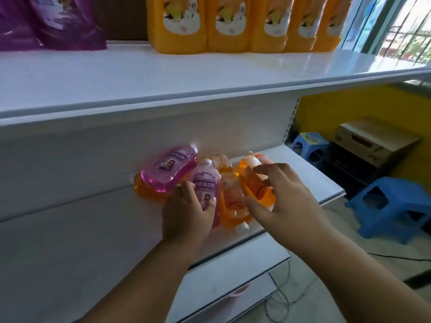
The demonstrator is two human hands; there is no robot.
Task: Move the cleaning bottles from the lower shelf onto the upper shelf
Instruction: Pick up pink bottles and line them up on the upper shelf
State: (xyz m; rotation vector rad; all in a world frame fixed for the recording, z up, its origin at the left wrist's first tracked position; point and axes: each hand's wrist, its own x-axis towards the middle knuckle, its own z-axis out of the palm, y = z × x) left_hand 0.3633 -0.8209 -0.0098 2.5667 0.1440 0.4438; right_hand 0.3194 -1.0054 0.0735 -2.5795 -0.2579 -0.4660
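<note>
With the left hand (pixel 186 213) already gripping the purple-labelled pink bottle (pixel 206 185) on the lower shelf (pixel 81 229), the right hand (pixel 279 197), fingers spread and not yet closed, should wrap the orange bottle (pixel 254 180) mid-body before lifting both to the upper shelf (pixel 140 75).

Single view only, head camera, wide-angle, lines bend toward edges. Looks forward and down from above, close to shelving unit. Upper shelf (pixel 210 73) crosses top half of frame, seen from slightly above. Lower shelf (pixel 93 229) sits below centre, close to lens. Both forearms enter from bottom edge, left hand (pixel 186 215) and right hand (pixel 284 197) near centre. Floor and blue stools (pixel 391 206) visible at right.
</note>
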